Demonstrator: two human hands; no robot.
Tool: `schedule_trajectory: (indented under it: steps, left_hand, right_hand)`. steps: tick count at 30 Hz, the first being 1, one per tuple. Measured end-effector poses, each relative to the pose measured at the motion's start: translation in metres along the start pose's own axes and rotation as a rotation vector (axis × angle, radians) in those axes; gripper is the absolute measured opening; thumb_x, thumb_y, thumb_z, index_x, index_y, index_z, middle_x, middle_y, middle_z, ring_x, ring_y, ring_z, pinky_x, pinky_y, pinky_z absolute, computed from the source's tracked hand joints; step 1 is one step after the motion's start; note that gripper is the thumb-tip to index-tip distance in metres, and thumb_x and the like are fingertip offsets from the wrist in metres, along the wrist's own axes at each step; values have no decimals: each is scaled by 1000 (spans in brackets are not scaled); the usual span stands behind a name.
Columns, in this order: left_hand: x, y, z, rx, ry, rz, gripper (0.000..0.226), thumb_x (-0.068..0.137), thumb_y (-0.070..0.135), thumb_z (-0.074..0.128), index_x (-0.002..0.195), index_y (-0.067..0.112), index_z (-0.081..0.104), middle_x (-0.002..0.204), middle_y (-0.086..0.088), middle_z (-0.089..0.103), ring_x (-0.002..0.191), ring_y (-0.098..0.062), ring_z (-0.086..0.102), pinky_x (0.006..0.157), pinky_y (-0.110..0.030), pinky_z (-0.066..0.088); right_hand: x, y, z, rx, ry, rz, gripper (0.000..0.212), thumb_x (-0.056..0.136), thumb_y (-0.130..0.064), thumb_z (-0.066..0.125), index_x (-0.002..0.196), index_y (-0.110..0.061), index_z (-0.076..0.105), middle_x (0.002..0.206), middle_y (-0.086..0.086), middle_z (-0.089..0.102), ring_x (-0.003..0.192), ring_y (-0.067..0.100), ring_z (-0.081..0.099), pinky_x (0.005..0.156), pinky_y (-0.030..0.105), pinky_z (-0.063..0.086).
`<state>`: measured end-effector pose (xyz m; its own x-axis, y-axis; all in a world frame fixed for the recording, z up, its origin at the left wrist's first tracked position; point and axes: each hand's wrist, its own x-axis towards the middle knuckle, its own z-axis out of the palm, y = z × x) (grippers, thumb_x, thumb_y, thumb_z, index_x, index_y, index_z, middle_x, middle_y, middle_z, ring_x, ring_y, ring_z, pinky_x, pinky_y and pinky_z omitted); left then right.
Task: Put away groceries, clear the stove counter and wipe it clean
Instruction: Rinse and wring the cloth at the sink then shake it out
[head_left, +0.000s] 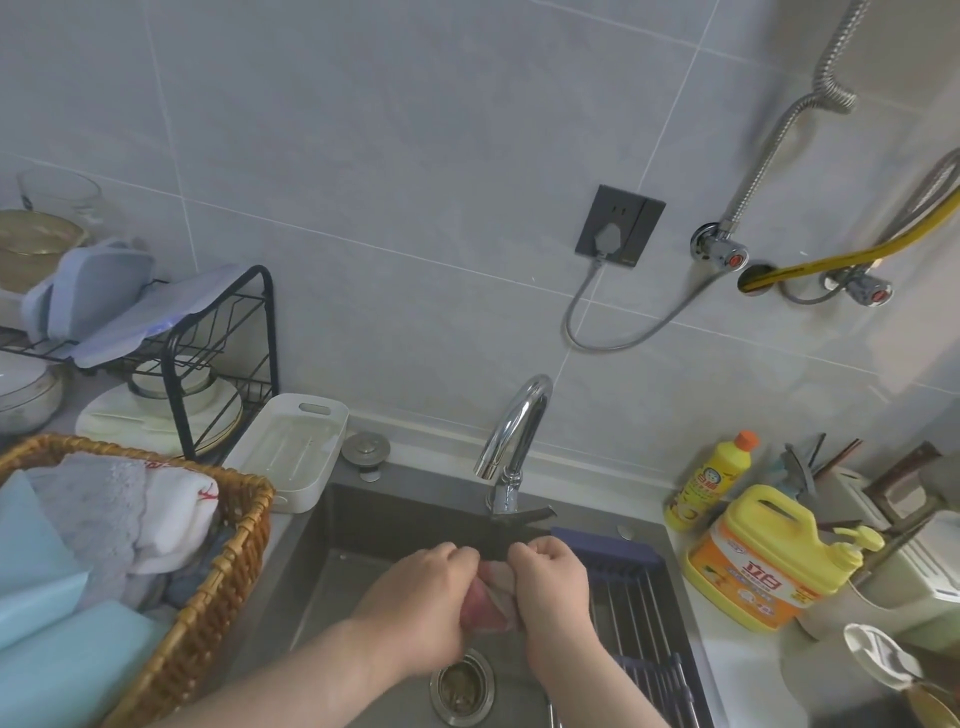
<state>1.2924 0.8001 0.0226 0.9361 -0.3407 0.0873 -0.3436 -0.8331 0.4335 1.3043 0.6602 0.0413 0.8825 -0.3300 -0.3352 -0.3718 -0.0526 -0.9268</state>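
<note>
Gripping pinkish cloth (485, 605) with left hand (415, 597) and right hand (550, 587), fingers (460, 561) curled tight round it. Held bunched between both sets, just under faucet (511, 431), above sink (363, 514) drain (462, 686). Probably shedding water there before wipe-down.

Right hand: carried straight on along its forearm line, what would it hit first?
Likely the outlet of the faucet, just beyond the right hand gripping the cloth; depth is hard to judge.

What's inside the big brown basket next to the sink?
The wicker basket holds a fluffy grey cloth, a white cloth with red marks and pale blue pads. Whatever lies beneath them is covered.
</note>
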Motion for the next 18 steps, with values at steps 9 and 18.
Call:
schedule_trajectory:
  steps: [9, 18]
  left_hand:
    - [1, 11, -26, -956, -579, -283, 24, 64, -4, 59, 74, 17, 63, 52, 2, 51, 38, -9, 44, 39, -17, 32]
    - [4, -2, -5, -1278, -692, -338, 36, 64, -10, 57, 97, 7, 60, 71, -8, 53, 57, -15, 49, 54, -23, 38]
  right_hand:
    - [-10, -12, -1, -28, -56, -252, 22, 64, 1, 51, 52, -17, 47, 48, -4, 37, 49, 14, 30, 45, 22, 25]
    - [-3, -8, -3, -224, -142, -545, 9, 57, -15, 51, 64, -20, 52, 69, 3, 57, 63, 10, 48, 58, 23, 40]
